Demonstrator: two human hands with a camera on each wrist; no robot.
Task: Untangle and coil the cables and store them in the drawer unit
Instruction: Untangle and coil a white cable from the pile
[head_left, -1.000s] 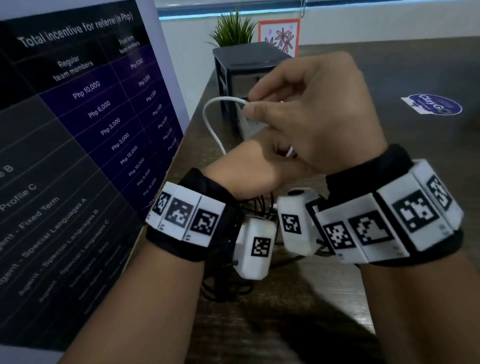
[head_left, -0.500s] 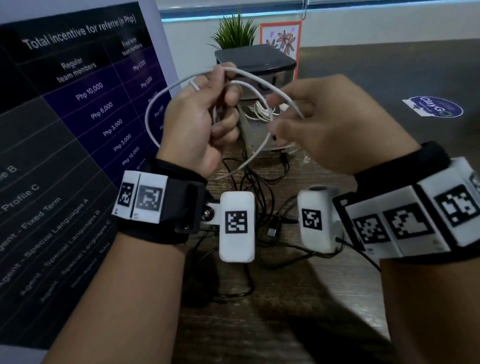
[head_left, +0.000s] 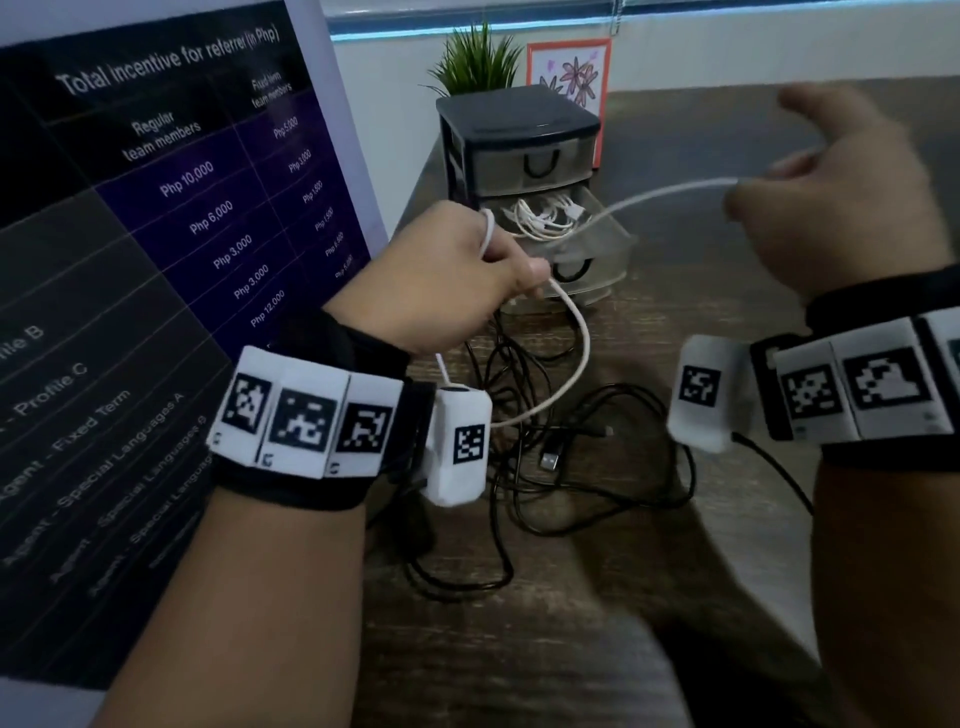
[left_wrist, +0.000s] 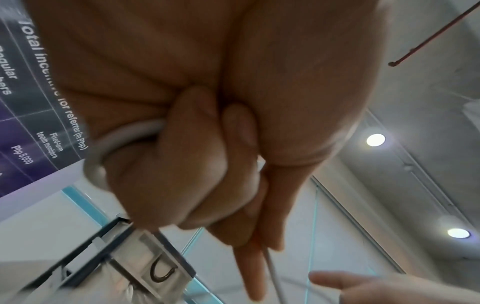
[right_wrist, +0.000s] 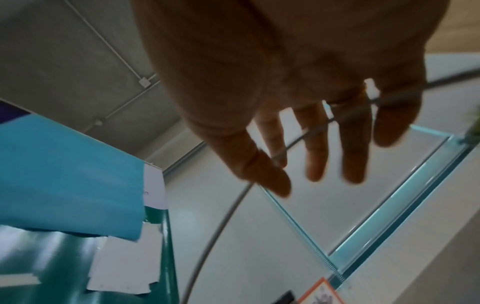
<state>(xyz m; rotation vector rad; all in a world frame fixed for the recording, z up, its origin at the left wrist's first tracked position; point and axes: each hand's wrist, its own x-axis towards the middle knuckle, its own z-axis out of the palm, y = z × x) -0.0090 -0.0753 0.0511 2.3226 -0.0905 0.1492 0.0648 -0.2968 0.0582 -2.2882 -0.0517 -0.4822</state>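
Nearest, across the dark wooden table (head_left: 519, 649): a loose tangle of black cables (head_left: 561, 467), one USB plug (head_left: 550, 460) lying free, none coiled yet.

Above that, raised off the table: left hand (head_left: 447, 291) clenched around a white cable (head_left: 576, 332), fingers curled tight with a small loop wrapped round a finger, slack drooping below the fist toward the black tangle. To the right and well apart: right hand (head_left: 831, 208) pinching the same white cable between thumb and forefinger, other fingers spread and relaxed, cable drawn out in a shallow arc between both hands.

Farther back: small drawer unit (head_left: 519, 135), top drawer closed, middle drawer (head_left: 587, 234) pulled open and already holding coiled white cables (head_left: 540, 218). Behind: potted plant (head_left: 478, 62) and flower picture (head_left: 569, 78). Along the left: incentive poster (head_left: 156, 234).

Likely step: coiling the white cable. Best done with the left fist as anchor, right hand sliding along and laying even loops, light tension only, trailing slack lifted clear of the black tangle.
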